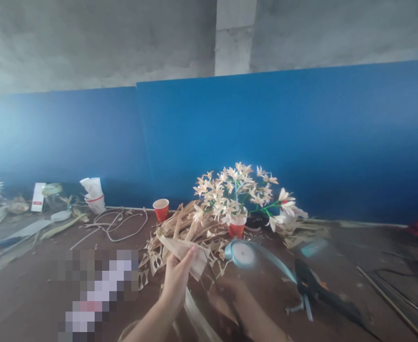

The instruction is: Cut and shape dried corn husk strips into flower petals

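My left hand (176, 278) is closed on a pale, dry corn husk (185, 251), pinched between thumb and fingers, its free end pointing right. Just to the right and below, my right hand (226, 297) is smeared by motion. Its fingers are wrapped round dark scissors (213, 273), whose thin blades point up at the husk's edge. Whether the blades touch the husk I cannot tell. Behind both hands lies a heap of dry husks (175, 223), with cut-out scraps (155, 261) along its near side. A long husk strip (200, 318) lies between my forearms.
White husk flowers (237, 187) stand in a red paper cup (236, 228). Another red cup (161, 210) is left of them. A light-blue ribbon roll (242, 254) and a black glue gun (312, 285) lie right. A white cable (112, 225) is coiled left; a blue partition (230, 128) rises behind.
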`<state>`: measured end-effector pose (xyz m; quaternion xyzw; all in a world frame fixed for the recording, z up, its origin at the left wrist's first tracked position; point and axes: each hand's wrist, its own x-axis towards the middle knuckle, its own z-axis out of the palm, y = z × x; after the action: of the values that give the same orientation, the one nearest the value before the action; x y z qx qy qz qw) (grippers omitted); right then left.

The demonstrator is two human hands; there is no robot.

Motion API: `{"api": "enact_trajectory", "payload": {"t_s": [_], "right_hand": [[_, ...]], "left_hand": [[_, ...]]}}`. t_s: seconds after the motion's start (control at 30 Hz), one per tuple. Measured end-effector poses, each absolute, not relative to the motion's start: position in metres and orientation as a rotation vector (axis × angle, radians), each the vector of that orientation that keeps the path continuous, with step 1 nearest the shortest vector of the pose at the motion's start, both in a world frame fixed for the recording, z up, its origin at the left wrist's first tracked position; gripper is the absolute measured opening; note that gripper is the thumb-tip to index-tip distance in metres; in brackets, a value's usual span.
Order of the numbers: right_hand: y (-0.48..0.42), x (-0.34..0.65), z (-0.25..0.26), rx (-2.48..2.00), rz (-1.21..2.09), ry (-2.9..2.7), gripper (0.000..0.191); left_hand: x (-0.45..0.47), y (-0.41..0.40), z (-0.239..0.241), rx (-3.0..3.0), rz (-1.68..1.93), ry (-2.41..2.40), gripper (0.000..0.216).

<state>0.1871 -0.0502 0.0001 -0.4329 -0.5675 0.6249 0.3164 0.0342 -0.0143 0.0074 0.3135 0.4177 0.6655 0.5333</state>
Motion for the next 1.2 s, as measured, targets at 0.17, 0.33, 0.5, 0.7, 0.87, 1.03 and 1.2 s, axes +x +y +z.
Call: {"api": "enact_trajectory", "payload": {"t_s": [0.17,0.33,0.5,0.7,0.87,1.03,1.2], "right_hand": [[-0.049,0.188,0.000,-1.162,1.664,-1.522,0.044],[-0.047,0.188,-0.004,-1.166,1.662,-1.546,0.048],[-0.044,0.185,-0.011,-1.168,1.653,-1.557,0.051],[-0.043,0.184,-0.015,-1.166,1.645,-1.566,0.048],[-0.043,0.186,-0.017,-1.158,1.648,-1.563,0.047],[-0.043,0.185,-0.017,-1.161,1.646,-1.559,0.044],[-0.043,0.184,-0.018,-1.164,1.639,-1.559,0.044]], "left_hand": [[0.034,-0.013,0.005,0.742,1.592,0.998,0.034],[0.034,-0.013,0.004,0.750,1.591,0.986,0.034],[0.035,-0.014,0.003,0.750,1.595,0.973,0.032],[0.034,-0.014,0.005,0.769,1.562,0.997,0.030],[0.033,-0.013,0.006,0.783,1.565,1.005,0.031],[0.033,-0.013,0.006,0.790,1.561,0.983,0.031],[0.033,-0.014,0.006,0.782,1.559,0.977,0.030]]}}
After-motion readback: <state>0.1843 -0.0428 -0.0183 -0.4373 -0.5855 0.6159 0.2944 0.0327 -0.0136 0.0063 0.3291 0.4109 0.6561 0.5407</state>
